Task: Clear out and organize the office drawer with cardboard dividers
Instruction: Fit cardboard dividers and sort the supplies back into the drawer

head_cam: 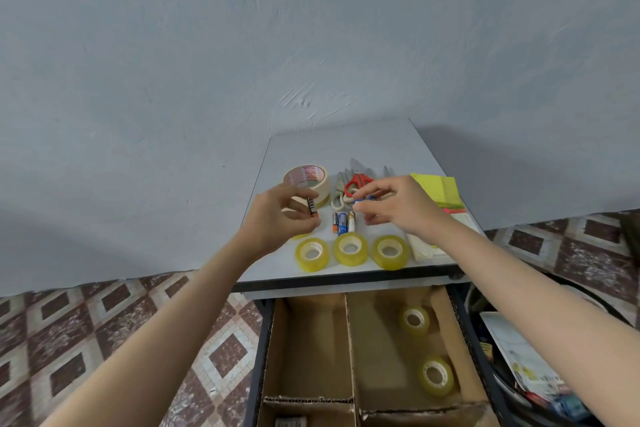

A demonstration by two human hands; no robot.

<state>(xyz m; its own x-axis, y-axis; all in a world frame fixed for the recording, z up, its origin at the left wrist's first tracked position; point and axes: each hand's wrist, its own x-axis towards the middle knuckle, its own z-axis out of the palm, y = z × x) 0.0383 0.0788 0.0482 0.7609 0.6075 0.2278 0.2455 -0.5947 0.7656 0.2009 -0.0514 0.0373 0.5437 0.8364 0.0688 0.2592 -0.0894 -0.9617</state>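
**Holding small things above the counter, with the drawer open below**

The left hand [277, 215] is over the left part of the counter [346, 146]. It pinches a black and orange battery [312, 207] between the thumb and the curled fingers. The battery stands almost upright, just in front of the masking tape roll [306, 180]. The right hand [398, 204] is over the middle of the counter. Its fingers are bent and closed on a small blue thing [367, 198]; what this thing is cannot be told.

Between the two hands three batteries [343, 222] lie side by side on the counter, pointing toward the far edge. Along the near edge three yellowish tape rolls [350, 248] lie flat in a row, and part of a fourth one shows under the left hand. Beyond the right hand lie scissors with red handles [358, 181] and a pair with white handles [339, 199]. At the right edge there is a stack of yellow sticky notes [441, 189]. A white pad [424, 248] lies close to the near right corner.

Under the near edge the drawer [260, 357] stands open. Cardboard dividers [349, 340] split it into compartments. In the large right compartment two more tape rolls lie flat, well apart from each other.
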